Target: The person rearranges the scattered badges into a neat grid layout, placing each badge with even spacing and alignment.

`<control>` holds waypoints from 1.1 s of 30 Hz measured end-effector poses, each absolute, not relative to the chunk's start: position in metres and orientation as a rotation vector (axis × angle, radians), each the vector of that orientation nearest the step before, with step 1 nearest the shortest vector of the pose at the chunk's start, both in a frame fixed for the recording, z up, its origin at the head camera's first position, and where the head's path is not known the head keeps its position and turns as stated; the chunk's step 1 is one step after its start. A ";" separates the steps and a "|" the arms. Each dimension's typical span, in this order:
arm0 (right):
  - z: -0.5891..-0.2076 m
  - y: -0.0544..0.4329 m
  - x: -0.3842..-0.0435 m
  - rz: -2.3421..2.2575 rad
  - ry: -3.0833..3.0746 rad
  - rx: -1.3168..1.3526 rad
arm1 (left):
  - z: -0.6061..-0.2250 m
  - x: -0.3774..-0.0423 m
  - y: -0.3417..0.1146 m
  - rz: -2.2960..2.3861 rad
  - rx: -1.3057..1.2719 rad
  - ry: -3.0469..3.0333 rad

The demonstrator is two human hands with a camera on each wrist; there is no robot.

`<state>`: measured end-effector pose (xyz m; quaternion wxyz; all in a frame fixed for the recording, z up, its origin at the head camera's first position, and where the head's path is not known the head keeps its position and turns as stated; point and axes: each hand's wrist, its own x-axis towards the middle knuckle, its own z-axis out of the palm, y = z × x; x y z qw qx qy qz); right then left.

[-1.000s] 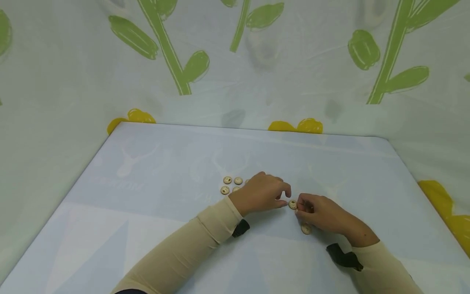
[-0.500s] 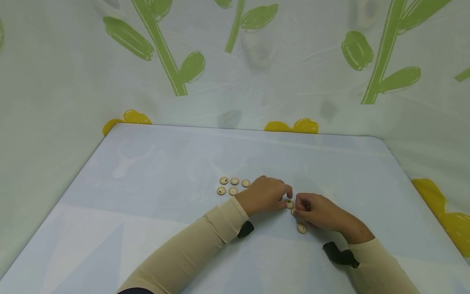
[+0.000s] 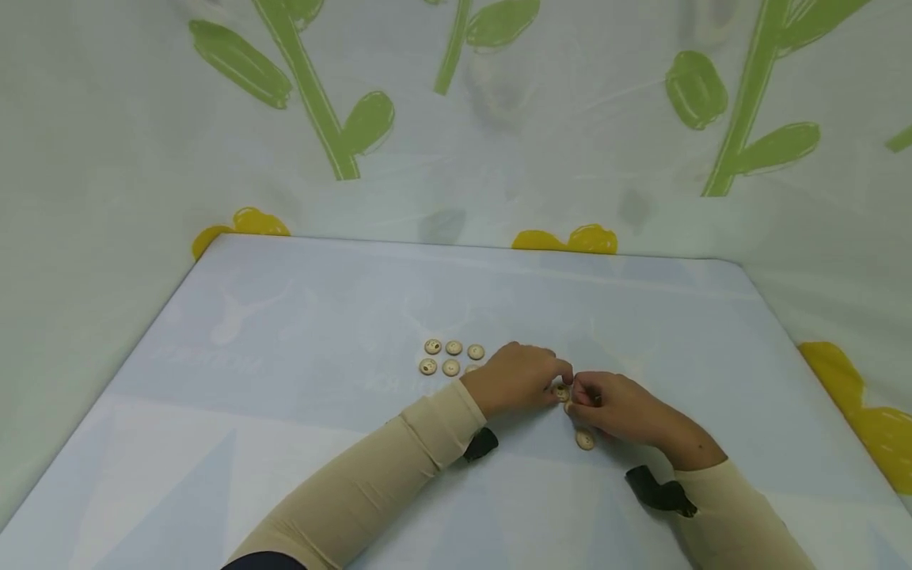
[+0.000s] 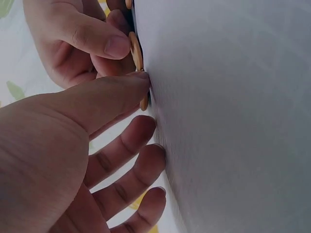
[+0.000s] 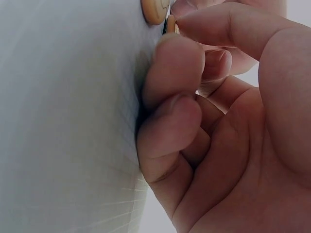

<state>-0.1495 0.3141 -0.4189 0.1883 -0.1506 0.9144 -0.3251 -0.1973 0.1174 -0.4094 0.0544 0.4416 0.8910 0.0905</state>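
Note:
My left hand [image 3: 516, 378] pinches a round wooden button [image 3: 561, 393] between thumb and index finger, low over the table; the other fingers spread loosely in the left wrist view. Just right of it, the thumb and forefinger of my right hand [image 3: 620, 408] grip a second wooden button [image 4: 136, 51]. The two buttons lie edge by edge, partly covered by fingertips. Curled fingers [image 5: 175, 68] of the right hand rest along the tabletop in the right wrist view. A loose button [image 3: 585, 439] lies below the right hand's fingers.
Several similar buttons [image 3: 451, 367] lie in two short rows left of the left hand, one partly hidden by its wrist. The pale blue table [image 3: 321, 301] meets a white curtain [image 3: 399, 206] printed with green stems and yellow flowers.
The left hand has closed its thumb and index finger on the button and moved slightly toward the right hand. The view has shifted a little.

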 end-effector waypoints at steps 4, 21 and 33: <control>-0.417 0.314 -0.149 -0.907 2.571 -0.383 | -0.410 -0.198 0.118 0.294 1.336 2.685; -0.416 0.314 -0.149 -0.948 2.534 -0.374 | -0.413 -0.200 0.120 0.290 1.333 2.687; -0.416 0.313 -0.150 -0.924 2.543 -0.386 | -0.413 -0.199 0.119 0.193 1.362 2.738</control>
